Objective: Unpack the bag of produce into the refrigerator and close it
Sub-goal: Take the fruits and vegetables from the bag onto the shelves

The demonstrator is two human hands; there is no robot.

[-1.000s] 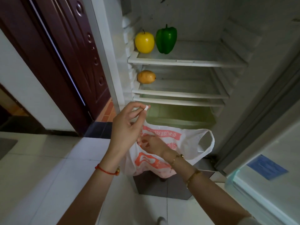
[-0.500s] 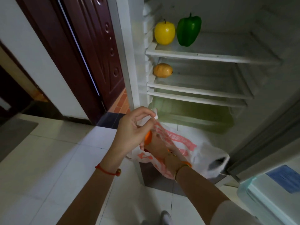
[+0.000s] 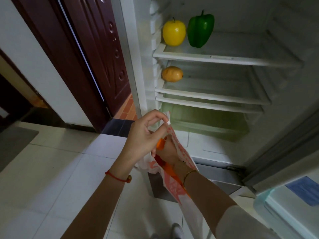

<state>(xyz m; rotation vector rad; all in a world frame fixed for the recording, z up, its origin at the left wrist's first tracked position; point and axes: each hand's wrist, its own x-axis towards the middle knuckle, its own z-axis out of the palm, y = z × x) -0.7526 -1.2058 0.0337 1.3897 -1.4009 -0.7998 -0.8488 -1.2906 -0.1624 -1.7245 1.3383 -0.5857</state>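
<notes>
My left hand [image 3: 145,137] pinches the top edge of a white plastic bag [image 3: 174,183] with red print, holding it up in front of the open refrigerator [image 3: 212,57]. My right hand [image 3: 166,150] is inside the bag, closed on an orange item [image 3: 161,144] that shows at the bag's mouth; most of that item is hidden. On the top shelf stand a yellow apple [image 3: 174,32] and a green bell pepper [image 3: 200,28]. A mango [image 3: 172,74] lies on the shelf below, at its left end.
The refrigerator door [image 3: 293,200] stands open at the lower right. A dark red wooden door [image 3: 96,54] is to the left of the fridge. A pale crisper drawer [image 3: 207,118] sits under the lower shelves. White floor tiles [image 3: 60,169] lie beneath my arms.
My right hand has pushed deeper into the bag and taken hold of an orange item. The bag has folded in around my wrist. The view has shifted closer to the fridge.
</notes>
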